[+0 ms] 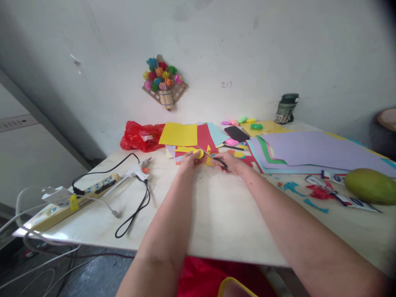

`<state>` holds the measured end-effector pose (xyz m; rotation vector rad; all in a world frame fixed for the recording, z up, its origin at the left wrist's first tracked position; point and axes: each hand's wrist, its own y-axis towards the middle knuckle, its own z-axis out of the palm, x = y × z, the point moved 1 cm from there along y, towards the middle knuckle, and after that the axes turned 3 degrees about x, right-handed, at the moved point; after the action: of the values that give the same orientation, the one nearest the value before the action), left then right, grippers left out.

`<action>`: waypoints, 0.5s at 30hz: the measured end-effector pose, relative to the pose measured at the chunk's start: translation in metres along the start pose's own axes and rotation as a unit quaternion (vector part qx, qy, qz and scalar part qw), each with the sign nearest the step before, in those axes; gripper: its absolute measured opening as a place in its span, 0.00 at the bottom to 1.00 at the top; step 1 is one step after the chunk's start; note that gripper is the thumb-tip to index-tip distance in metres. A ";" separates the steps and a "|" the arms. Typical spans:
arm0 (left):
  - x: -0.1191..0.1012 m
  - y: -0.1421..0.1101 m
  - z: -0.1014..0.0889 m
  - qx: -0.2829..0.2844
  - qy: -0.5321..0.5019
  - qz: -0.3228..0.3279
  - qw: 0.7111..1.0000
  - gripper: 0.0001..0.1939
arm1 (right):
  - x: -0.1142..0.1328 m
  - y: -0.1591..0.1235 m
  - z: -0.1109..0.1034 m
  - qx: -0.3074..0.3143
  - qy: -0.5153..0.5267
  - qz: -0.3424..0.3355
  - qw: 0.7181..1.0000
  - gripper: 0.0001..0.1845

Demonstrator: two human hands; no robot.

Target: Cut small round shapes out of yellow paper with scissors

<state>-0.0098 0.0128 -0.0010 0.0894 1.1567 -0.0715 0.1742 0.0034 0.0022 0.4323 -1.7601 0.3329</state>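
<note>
1. Pale wall [253, 53] rises behind your light-topped table [222, 231], with a flower decoration [165, 80] hanging on it.
2. Your left hand [189, 160] pinches a small rounded yellow piece [199, 154], thumb and fingers closed on its edge, just past the middle of the table.
3. Your right hand [230, 162] is wrapped around the dark handles of the scissors [220, 162]. Their blades point toward the yellow piece; you can't tell from here how far apart they stand, or whether they touch it.
4. Judging by what lies about, you are partway through cutting: orange and red cut pieces [249, 160] sit beyond your right hand, and blue scraps [315, 206] are scattered farther right. The yellow piece looks nearly round, though whether its edge is finished is unclear.
5. Plenty of paper looks uncut: the yellow sheet [179, 134] beyond your left hand and the stacked purple sheets [309, 148] to your right.
6. Of the containers, the red plastic bag [136, 138] lies crumpled beside the yellow sheet, something pale showing in it. The bottle [285, 110] stands capped by the wall, its contents unclear. On the decoration, a slatted holder [167, 100] carries colourful flowers above its rim.
</note>
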 end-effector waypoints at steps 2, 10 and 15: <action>0.000 0.000 0.000 -0.002 -0.007 0.002 1.000 0.10 | -0.001 0.000 0.000 -0.001 0.003 0.001 1.000 0.19; 0.001 0.002 -0.002 -0.013 -0.016 0.006 1.000 0.10 | -0.001 0.000 0.000 0.004 0.011 0.016 1.000 0.18; 0.001 0.002 -0.001 -0.004 -0.010 0.004 1.000 0.10 | 0.000 -0.001 0.000 0.002 0.011 0.015 1.000 0.19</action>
<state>-0.0098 0.0146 -0.0022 0.0852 1.1373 -0.0605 0.1746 0.0023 0.0025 0.4052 -1.7463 0.3617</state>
